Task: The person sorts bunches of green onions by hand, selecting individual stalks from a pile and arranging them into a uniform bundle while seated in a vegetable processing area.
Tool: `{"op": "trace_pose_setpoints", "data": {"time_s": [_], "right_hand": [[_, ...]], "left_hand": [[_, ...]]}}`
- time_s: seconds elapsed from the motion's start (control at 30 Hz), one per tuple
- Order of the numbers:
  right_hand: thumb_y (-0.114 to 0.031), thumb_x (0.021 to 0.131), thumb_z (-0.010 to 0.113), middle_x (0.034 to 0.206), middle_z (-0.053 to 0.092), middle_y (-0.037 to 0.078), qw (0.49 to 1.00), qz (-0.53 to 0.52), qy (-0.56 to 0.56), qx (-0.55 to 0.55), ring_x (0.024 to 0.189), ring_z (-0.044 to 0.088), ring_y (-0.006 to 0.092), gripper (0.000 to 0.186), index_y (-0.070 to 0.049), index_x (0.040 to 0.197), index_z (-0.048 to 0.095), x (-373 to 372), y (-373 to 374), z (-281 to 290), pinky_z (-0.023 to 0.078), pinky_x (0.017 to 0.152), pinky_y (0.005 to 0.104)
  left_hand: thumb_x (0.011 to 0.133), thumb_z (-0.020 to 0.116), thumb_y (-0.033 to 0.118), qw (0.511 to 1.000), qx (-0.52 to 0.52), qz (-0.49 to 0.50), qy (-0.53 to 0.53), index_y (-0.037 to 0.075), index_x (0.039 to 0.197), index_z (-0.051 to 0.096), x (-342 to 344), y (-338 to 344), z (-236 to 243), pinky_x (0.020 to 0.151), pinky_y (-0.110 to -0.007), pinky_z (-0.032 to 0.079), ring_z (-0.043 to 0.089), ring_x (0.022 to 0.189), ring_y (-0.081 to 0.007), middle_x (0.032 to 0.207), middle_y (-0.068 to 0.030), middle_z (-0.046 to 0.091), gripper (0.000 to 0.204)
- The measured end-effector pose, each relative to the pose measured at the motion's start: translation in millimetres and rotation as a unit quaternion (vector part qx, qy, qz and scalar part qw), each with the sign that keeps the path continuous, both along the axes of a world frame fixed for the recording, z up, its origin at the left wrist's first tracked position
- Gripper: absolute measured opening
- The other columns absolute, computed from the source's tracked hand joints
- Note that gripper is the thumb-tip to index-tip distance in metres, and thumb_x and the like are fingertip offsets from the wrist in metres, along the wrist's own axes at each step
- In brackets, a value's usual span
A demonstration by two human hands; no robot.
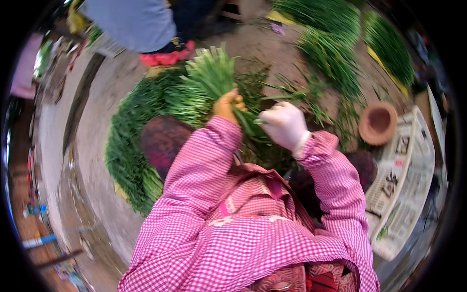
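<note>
My left hand (227, 104), in an orange-yellow glove, is closed around a bunch of garlic chives (209, 68). The pale cut stem ends fan out upward and away from me, while green leaves (248, 122) trail out below the fist toward the right. Just right of these leaves is my right hand (286, 125), in a white glove. Its fingers are curled in a fist beside the leaf tips; what they pinch, if anything, is hidden and a little blurred. A large curved heap of chives (129, 117) lies on the ground left of my left forearm.
Loose leaves (306, 92) litter the ground ahead. More chives (335, 53) lie at the far right, beside another bunch (389, 46) on a yellow sheet. A brown clay bowl (377, 123) stands by newspaper (406, 175). Ahead left is another person (131, 24) in blue, near a white crate (108, 46).
</note>
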State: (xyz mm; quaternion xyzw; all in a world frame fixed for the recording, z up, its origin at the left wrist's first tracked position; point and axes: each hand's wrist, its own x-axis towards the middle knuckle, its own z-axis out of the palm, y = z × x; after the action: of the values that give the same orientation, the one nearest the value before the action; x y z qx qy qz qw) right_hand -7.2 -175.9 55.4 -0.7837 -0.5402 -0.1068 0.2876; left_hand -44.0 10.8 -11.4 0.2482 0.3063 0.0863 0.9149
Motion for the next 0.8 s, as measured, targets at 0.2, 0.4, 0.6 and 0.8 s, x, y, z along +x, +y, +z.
{"op": "trace_pose_setpoints", "data": {"time_s": [0.2,0.4,0.6,0.8], "right_hand": [[-0.007,0.086,0.06,0.074,0.065,0.004,0.881,-0.081,0.422,0.199,0.067,0.061,0.0088,0.01,0.001,0.089,0.064,15,-10,34,0.047,0.061,0.02],[-0.01,0.092,0.05,0.074,0.064,0.007,0.806,-0.061,0.582,0.086,0.071,0.063,0.0128,0.019,0.004,0.094,0.063,26,-2,-26,0.049,0.072,0.0249],[-0.007,0.089,0.051,0.079,0.067,0.01,0.757,-0.063,0.647,-0.067,0.074,0.064,0.0151,0.018,0.005,0.095,0.062,-3,10,-69,0.049,0.074,0.0262],[-0.009,0.089,0.049,0.083,0.068,0.011,0.699,-0.089,0.684,-0.191,0.078,0.065,0.0178,0.021,0.005,0.097,0.063,-32,15,-116,0.049,0.078,0.0274]], "left_hand": [[0.092,0.049,0.013,0.988,-0.058,0.073,-0.121,0.01,0.112,0.053,-19,39,68,0.05,-0.031,0.036,0.038,0.051,-0.0131,0.068,-0.0009,0.047,0.021],[0.09,0.056,0.013,0.957,-0.011,0.03,-0.29,0.006,0.114,0.055,-73,124,165,0.054,-0.027,0.039,0.04,0.05,-0.0084,0.064,0.0027,0.041,0.025],[0.087,0.057,0.012,0.945,0.152,0.219,-0.187,0.005,0.11,0.053,-134,253,155,0.052,-0.027,0.041,0.043,0.051,-0.01,0.066,-0.0002,0.045,0.024],[0.085,0.059,0.009,0.9,0.206,0.364,0.122,-0.001,0.091,0.058,-156,364,44,0.048,-0.035,0.041,0.047,0.05,-0.0182,0.068,-0.0087,0.057,0.011]]}}
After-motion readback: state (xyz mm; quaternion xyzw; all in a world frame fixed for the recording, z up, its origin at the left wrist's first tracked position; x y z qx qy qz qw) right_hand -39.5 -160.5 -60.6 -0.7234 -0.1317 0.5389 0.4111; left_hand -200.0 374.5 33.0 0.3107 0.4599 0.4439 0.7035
